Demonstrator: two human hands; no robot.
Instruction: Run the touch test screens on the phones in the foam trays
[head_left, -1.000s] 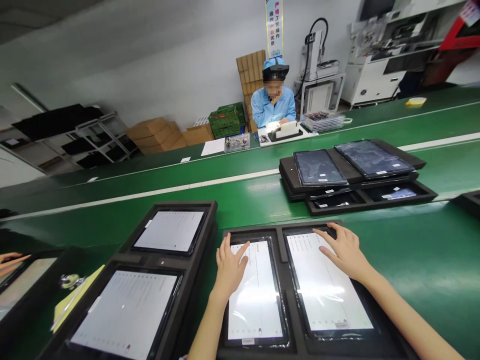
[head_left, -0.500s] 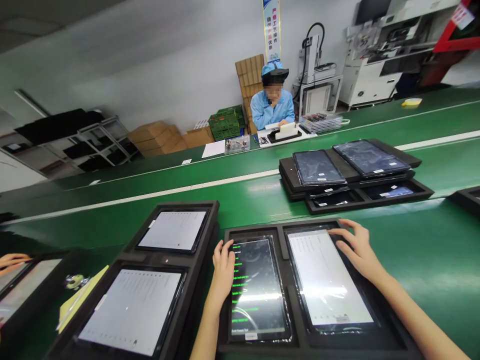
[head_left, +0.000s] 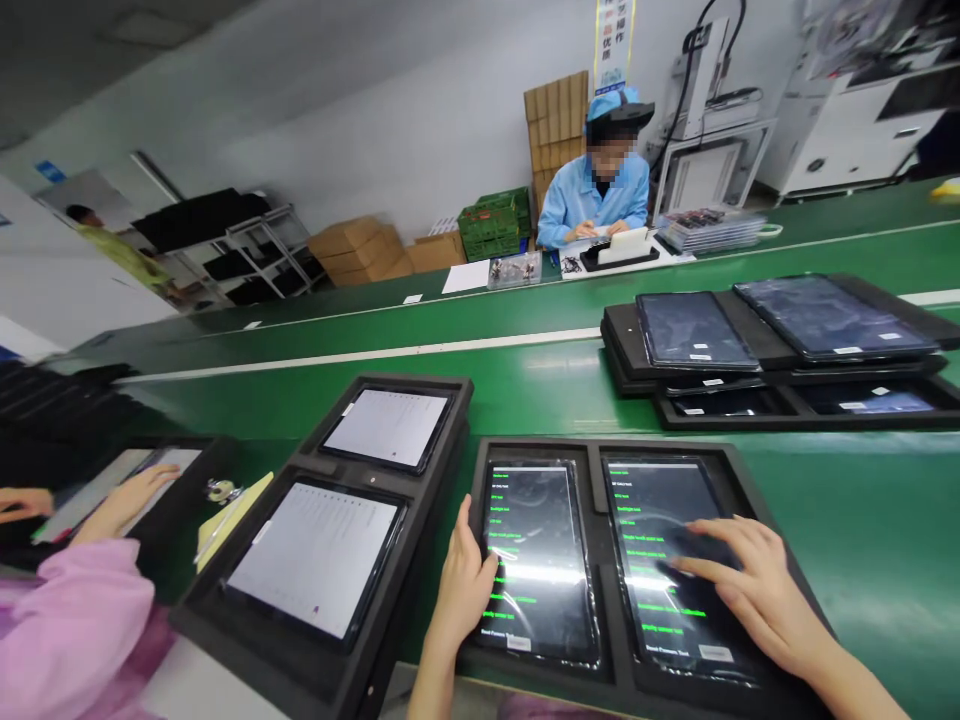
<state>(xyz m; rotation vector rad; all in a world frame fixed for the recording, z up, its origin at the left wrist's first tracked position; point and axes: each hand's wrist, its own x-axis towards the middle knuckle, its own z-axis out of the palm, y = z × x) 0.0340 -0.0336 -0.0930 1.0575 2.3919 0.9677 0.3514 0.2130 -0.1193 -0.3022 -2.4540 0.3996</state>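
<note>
Two tablets lie side by side in a black foam tray [head_left: 606, 600]. Both the left tablet [head_left: 544, 560] and the right tablet [head_left: 667, 520] show dark screens with lists of green text. My left hand [head_left: 466, 580] rests at the left edge of the left tablet, fingers apart, the thumb over its screen. Over the right tablet is my right hand [head_left: 757, 585], open, with two fingers stretched out onto or just above the screen. Neither hand holds anything.
On the left, another foam tray [head_left: 367, 478] holds two tablets with white screens. Stacked trays with tablets [head_left: 694, 330] stand at the back right. A co-worker's hands [head_left: 135, 500] are over a tablet at far left. A person in blue [head_left: 592, 190] sits across the green bench [head_left: 525, 390].
The right tablet's screen went from white to dark with green text. My right hand moved from its top edge down over the screen. My left hand moved lower. The camera view shifted left.
</note>
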